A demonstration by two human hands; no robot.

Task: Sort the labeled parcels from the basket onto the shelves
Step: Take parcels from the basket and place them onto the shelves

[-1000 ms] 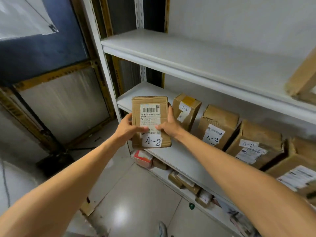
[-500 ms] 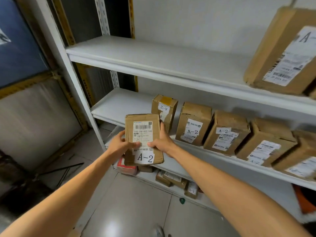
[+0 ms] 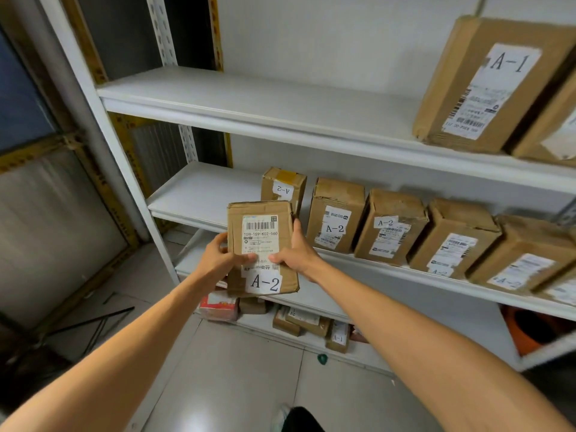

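I hold a flat brown parcel with a barcode sticker and an "A-2" label upright in front of the white shelving. My left hand grips its left edge, thumb on the front. My right hand grips the right edge, thumb across the label. Right behind it on the middle shelf stands a row of several brown parcels marked A-2. The parcel hangs just before the shelf's front edge, next to the leftmost box. The basket is out of view.
The top shelf carries a large box marked A-1 at the right. Small parcels and a red-and-white package lie on the bottom shelf. An orange object sits at lower right. A white upright post frames the left.
My view has swung to the right and up, bringing the A-1 box into sight. The parcel stays in both hands, now a little farther right, before the leftmost A-2 box.
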